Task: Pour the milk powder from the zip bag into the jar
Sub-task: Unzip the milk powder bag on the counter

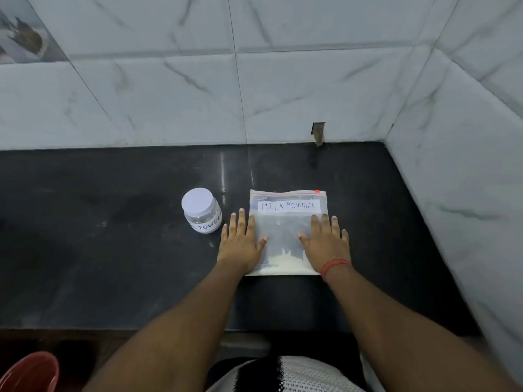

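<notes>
A clear zip bag [287, 222] labelled MILK POWDER lies flat on the black counter [113, 250], its zip closed at the far edge and white powder gathered at its near end. My left hand [240, 244] lies flat with straight fingers over the bag's left edge and the counter. My right hand [325, 241] rests flat on the bag's right side. A small clear jar [201, 210] with a white lid on stands upright just left of my left hand, apart from it.
A marble-tiled wall [254, 80] runs behind the counter and another [467, 165] closes its right side. A red bucket rim [28, 372] shows below the counter's front edge at the lower left.
</notes>
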